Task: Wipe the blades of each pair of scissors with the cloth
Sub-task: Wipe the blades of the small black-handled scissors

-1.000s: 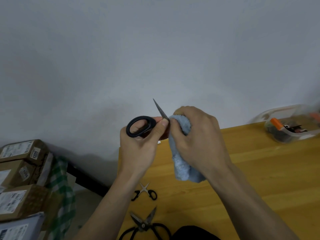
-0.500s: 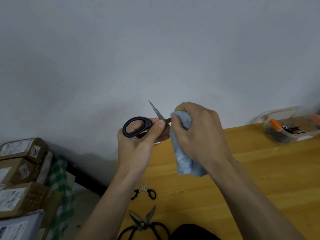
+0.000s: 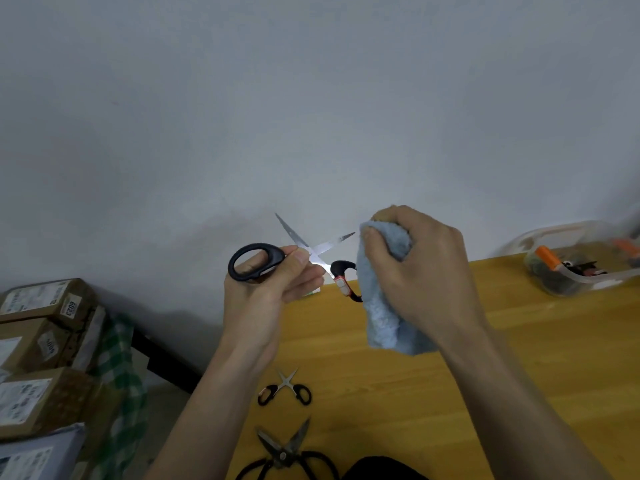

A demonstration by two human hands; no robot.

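Observation:
My left hand (image 3: pixel 266 289) grips a pair of black-handled scissors (image 3: pixel 304 252) near the pivot, held up above the table's left edge. Its two silver blades are spread wide in an X, tips pointing up. My right hand (image 3: pixel 422 268) holds a bunched light-blue cloth (image 3: pixel 384 306) just right of the blade tips, apart from the blades. A small pair of scissors (image 3: pixel 285 388) lies open on the wooden table (image 3: pixel 519 358). Below it lies a larger dark pair of shears (image 3: pixel 285 452), blades spread.
A clear plastic container (image 3: pixel 581 268) with orange-capped items stands at the table's far right. Cardboard boxes (image 3: pixel 41 341) with labels and a green checked fabric (image 3: pixel 119 375) are stacked on the floor at left. A dark object (image 3: pixel 381 469) shows at the bottom edge.
The cloth has slid off the blade and my right hand has moved right. Both blades now show bare and spread apart; before, one was wrapped in the cloth.

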